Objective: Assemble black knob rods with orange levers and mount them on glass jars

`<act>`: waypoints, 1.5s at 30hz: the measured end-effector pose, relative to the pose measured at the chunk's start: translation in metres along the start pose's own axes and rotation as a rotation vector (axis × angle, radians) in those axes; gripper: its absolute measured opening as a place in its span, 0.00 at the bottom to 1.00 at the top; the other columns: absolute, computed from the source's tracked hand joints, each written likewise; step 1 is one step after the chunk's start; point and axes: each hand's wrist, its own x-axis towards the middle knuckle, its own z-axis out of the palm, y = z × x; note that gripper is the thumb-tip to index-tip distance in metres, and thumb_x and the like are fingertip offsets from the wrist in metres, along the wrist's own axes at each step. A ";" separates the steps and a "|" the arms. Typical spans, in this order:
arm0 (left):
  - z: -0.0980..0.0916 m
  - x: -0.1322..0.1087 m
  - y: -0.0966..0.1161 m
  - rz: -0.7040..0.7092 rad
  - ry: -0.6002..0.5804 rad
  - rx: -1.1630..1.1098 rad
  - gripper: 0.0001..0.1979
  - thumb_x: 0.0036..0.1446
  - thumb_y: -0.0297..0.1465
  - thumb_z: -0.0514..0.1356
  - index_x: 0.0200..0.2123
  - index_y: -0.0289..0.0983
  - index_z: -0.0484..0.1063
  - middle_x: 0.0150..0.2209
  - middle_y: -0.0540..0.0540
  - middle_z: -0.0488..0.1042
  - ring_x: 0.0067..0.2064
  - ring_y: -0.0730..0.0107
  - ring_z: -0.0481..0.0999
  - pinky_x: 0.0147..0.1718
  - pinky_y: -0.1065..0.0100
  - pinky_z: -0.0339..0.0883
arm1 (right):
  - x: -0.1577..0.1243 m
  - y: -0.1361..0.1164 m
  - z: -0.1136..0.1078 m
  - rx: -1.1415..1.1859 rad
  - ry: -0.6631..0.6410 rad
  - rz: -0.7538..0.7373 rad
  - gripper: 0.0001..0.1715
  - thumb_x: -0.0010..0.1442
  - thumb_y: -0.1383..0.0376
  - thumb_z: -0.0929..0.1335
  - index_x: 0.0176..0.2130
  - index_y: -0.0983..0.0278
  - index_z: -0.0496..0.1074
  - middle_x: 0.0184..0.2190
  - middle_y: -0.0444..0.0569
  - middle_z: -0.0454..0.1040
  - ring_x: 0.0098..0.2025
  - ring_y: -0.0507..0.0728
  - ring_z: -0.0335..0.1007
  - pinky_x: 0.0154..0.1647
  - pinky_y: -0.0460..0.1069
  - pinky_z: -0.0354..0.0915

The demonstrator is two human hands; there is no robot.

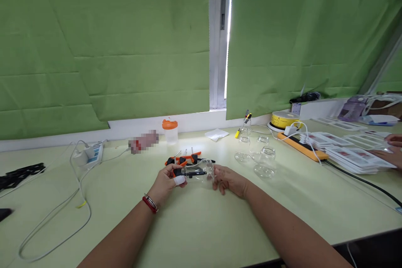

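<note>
A clear glass bottle (201, 168) lies on its side in the air just above the table, held between both hands. My left hand (168, 180), a white wrap on its thumb, is closed around a black-and-orange cap fitting at the bottle's neck. From that fitting a black stem (196, 173) reaches inside the glass. The fingers of my right hand (228, 179) are curled against the bottle's broad base. Right behind the bottle lie several orange-and-black fittings (180, 160) with thin metal-coloured rods.
Several clear glass bottles (265, 163) stand to the right. A plastic cup with an orange lid (170, 124) is at the back. Cables and a white power strip (94, 155) lie left; an orange power strip (301, 146), stacked cards (348, 157) and another person's hands (385, 157) are right.
</note>
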 end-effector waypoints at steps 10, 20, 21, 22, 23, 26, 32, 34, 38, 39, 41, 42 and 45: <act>0.003 -0.002 -0.002 -0.024 -0.029 -0.005 0.21 0.40 0.30 0.69 0.38 0.35 0.67 0.31 0.50 0.75 0.29 0.67 0.77 0.30 0.64 0.72 | 0.004 0.003 0.001 0.032 0.021 -0.031 0.38 0.53 0.54 0.69 0.59 0.58 0.55 0.34 0.47 0.70 0.24 0.49 0.67 0.17 0.42 0.61; 0.005 -0.002 -0.003 -0.023 -0.003 -0.013 0.21 0.39 0.29 0.69 0.38 0.35 0.67 0.29 0.51 0.74 0.28 0.68 0.77 0.31 0.63 0.72 | 0.009 0.006 0.004 -0.069 0.086 0.025 0.33 0.57 0.44 0.59 0.50 0.65 0.64 0.25 0.47 0.70 0.18 0.48 0.62 0.10 0.40 0.53; 0.005 -0.001 -0.003 -0.016 0.010 -0.014 0.21 0.39 0.29 0.69 0.38 0.36 0.67 0.29 0.51 0.74 0.28 0.68 0.77 0.32 0.63 0.72 | 0.008 0.004 0.005 -0.050 0.076 0.010 0.33 0.57 0.45 0.61 0.54 0.63 0.62 0.30 0.49 0.71 0.22 0.49 0.66 0.12 0.41 0.57; 0.004 -0.001 -0.003 -0.008 0.022 -0.015 0.21 0.39 0.29 0.69 0.38 0.36 0.67 0.30 0.51 0.74 0.29 0.68 0.77 0.32 0.63 0.72 | 0.006 0.003 0.005 -0.026 0.061 -0.009 0.35 0.57 0.47 0.63 0.57 0.60 0.58 0.36 0.51 0.71 0.27 0.51 0.69 0.16 0.42 0.61; 0.004 -0.001 -0.003 -0.001 0.031 -0.015 0.21 0.39 0.29 0.69 0.38 0.36 0.67 0.30 0.51 0.74 0.29 0.68 0.77 0.32 0.63 0.72 | 0.004 0.001 0.005 -0.001 0.046 -0.031 0.38 0.55 0.49 0.66 0.60 0.57 0.53 0.43 0.53 0.69 0.32 0.53 0.70 0.20 0.44 0.65; 0.003 -0.001 -0.002 0.002 0.027 -0.006 0.21 0.39 0.29 0.69 0.38 0.36 0.67 0.30 0.51 0.74 0.29 0.69 0.76 0.32 0.64 0.72 | -0.001 -0.002 0.004 0.040 0.028 -0.073 0.46 0.52 0.55 0.71 0.63 0.51 0.46 0.51 0.53 0.63 0.38 0.54 0.70 0.30 0.48 0.69; 0.006 -0.004 -0.003 0.010 -0.012 0.020 0.21 0.37 0.27 0.70 0.37 0.37 0.68 0.31 0.51 0.74 0.30 0.70 0.75 0.34 0.64 0.71 | 0.004 0.002 0.004 0.031 0.047 -0.056 0.35 0.55 0.51 0.67 0.58 0.57 0.55 0.32 0.46 0.69 0.25 0.49 0.67 0.20 0.43 0.63; 0.008 -0.005 -0.002 -0.006 -0.005 0.015 0.21 0.36 0.27 0.70 0.36 0.37 0.68 0.33 0.50 0.73 0.32 0.70 0.75 0.34 0.64 0.71 | 0.007 0.004 0.005 -0.009 0.081 -0.017 0.31 0.57 0.46 0.62 0.53 0.60 0.60 0.26 0.44 0.69 0.20 0.48 0.64 0.14 0.41 0.57; 0.009 -0.005 0.000 -0.019 0.002 0.013 0.21 0.35 0.27 0.70 0.36 0.36 0.68 0.32 0.50 0.74 0.30 0.69 0.75 0.33 0.64 0.71 | 0.009 0.005 0.006 -0.069 0.124 0.048 0.32 0.57 0.42 0.58 0.48 0.63 0.63 0.22 0.43 0.69 0.16 0.47 0.60 0.10 0.39 0.52; 0.009 -0.004 0.000 -0.013 0.000 0.012 0.21 0.36 0.27 0.70 0.36 0.36 0.68 0.31 0.50 0.74 0.30 0.69 0.75 0.33 0.64 0.71 | 0.009 0.005 0.006 -0.068 0.116 0.051 0.32 0.57 0.42 0.57 0.48 0.63 0.62 0.22 0.43 0.69 0.16 0.47 0.60 0.10 0.40 0.53; 0.007 -0.003 -0.001 0.003 -0.001 0.008 0.21 0.37 0.27 0.70 0.37 0.36 0.68 0.30 0.50 0.74 0.29 0.70 0.75 0.33 0.64 0.71 | 0.006 0.003 0.005 -0.043 0.065 0.042 0.34 0.57 0.43 0.59 0.52 0.63 0.60 0.26 0.45 0.70 0.19 0.48 0.64 0.13 0.41 0.58; 0.005 -0.003 -0.001 0.009 0.002 0.006 0.21 0.37 0.27 0.69 0.37 0.36 0.68 0.30 0.50 0.74 0.29 0.70 0.75 0.33 0.65 0.71 | 0.004 0.002 0.004 -0.019 0.033 0.026 0.34 0.56 0.44 0.61 0.55 0.61 0.58 0.30 0.47 0.71 0.22 0.50 0.67 0.15 0.43 0.61; 0.003 -0.002 -0.002 0.013 0.017 0.003 0.21 0.37 0.28 0.69 0.38 0.36 0.68 0.30 0.51 0.75 0.28 0.69 0.76 0.33 0.65 0.71 | -0.002 -0.002 0.002 0.045 -0.023 -0.039 0.43 0.52 0.54 0.70 0.61 0.54 0.49 0.47 0.53 0.66 0.35 0.53 0.71 0.29 0.48 0.69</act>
